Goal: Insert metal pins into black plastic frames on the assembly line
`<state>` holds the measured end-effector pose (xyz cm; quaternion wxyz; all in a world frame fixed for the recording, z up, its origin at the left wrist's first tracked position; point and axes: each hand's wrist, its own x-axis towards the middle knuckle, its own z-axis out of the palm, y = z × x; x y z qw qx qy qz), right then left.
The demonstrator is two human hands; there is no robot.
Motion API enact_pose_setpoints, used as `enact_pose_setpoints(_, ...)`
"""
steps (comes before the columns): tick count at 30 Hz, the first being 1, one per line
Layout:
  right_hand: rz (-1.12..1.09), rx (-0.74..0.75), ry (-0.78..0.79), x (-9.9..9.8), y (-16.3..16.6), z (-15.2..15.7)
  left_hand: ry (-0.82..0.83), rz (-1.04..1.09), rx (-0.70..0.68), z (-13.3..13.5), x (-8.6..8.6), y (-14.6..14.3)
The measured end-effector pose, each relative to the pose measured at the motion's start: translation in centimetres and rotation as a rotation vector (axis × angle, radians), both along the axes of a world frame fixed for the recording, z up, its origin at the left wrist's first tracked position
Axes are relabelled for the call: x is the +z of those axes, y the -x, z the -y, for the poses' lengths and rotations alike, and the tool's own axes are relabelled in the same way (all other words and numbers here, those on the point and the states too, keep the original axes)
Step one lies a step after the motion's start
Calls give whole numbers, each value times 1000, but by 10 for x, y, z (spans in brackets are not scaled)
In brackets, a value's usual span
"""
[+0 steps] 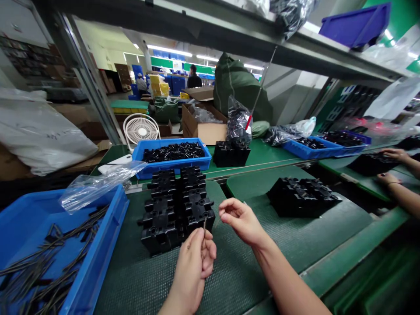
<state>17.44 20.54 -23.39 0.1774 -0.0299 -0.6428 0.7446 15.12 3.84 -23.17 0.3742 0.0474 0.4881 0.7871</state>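
A blue tray [29, 221] is running off-frame left. The left hand [194, 259] is partly hiding a thin rod [205, 223].

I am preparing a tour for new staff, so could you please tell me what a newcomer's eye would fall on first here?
Probably the left hand near the centre, holding a thin rod by the black blocks, with the right hand just to its right. Next, perhaps, the large blue bin of dark rods at lower left, then the white fan farther back.

Black blocks [160, 219] and blue trays [193, 165] rest on a green bench [131, 280]
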Motion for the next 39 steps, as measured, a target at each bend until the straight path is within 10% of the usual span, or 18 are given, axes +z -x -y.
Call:
enact_pose_setpoints(18, -3, -87, -828, 36, 18, 15, 430, -602, 33, -1, -11, -21)
enact_pose_setpoints(39, -75, 35, -699, 34, -4, 18, 447, -562, 138, -1, -13, -1)
